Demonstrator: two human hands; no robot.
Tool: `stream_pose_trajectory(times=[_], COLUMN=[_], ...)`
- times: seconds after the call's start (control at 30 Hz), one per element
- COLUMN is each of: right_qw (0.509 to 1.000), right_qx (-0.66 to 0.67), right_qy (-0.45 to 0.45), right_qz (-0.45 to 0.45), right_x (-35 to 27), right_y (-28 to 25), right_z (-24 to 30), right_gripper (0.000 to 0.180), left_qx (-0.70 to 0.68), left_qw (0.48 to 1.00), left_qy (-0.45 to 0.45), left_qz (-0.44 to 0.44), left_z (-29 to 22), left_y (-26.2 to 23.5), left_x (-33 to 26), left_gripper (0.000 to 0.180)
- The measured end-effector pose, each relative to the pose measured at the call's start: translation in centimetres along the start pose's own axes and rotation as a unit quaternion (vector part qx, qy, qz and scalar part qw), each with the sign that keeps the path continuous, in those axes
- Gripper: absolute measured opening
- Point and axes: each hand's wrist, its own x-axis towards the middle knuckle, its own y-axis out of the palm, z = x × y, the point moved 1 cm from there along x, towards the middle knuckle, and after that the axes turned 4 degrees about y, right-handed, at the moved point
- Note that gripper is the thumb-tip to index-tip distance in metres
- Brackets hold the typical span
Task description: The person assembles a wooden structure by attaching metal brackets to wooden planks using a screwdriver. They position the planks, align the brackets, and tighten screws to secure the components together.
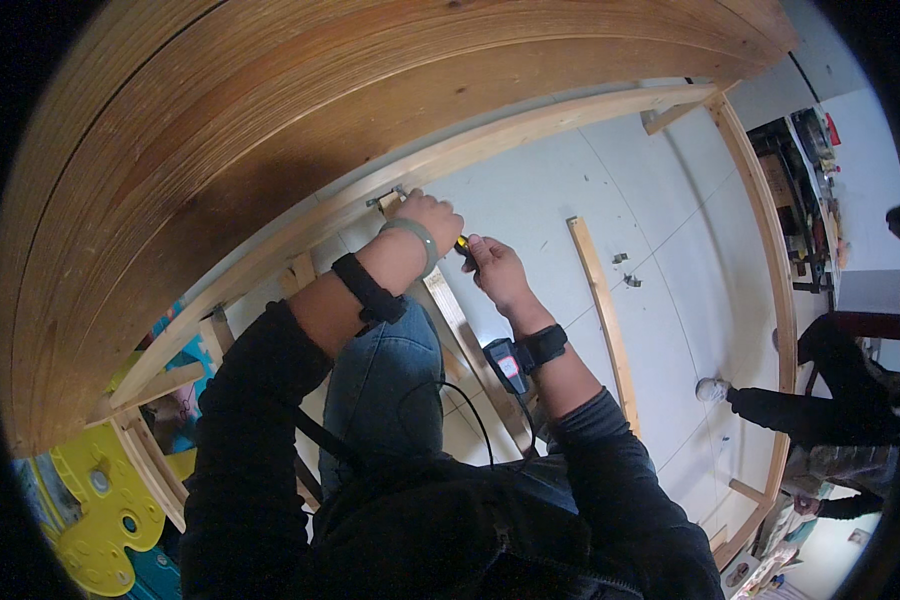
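My right hand [498, 272] is closed round the black-and-yellow handle of a screwdriver [462, 246], thumb along its side. Just to the left, my left hand [430, 218] is bent with its fingers closed by the end of a wooden slat [450, 310]; whatever lies in them is hidden. That slat's far end meets a long pale wooden rail [530, 127], where a small metal bracket [382, 196] shows beside my left hand. The slat runs back toward me past my jeans-clad knee [385, 390].
Another slat [602, 310] lies loose on the tiled floor [530, 190], with small metal brackets [630, 280] near it. A broad wooden board [270, 110] rises beyond the rail. Frame sides close in the right, where a person's leg [790, 412] reaches in. Yellow plastic [100, 500] stands lower left.
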Motion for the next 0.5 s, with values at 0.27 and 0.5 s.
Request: stream_pose_trajectory(times=[0.27, 0.5], right_qw=[0.995, 0.984], right_qx=[0.009, -0.13], right_qy=[-0.075, -0.099], right_qz=[-0.062, -0.066], right_x=[-0.4, 0.7], right_y=[1.2, 0.8], right_z=[-0.1, 0.3], right_gripper=[0.023, 0.025], left_qx=[-0.028, -0.015], left_qw=[0.998, 0.997], left_qy=[0.016, -0.03], left_qz=[0.057, 0.072], left_z=[0.3, -0.3], left_y=[-0.7, -0.8], left_x=[1.3, 0.3], left_gripper=[0.02, 0.018])
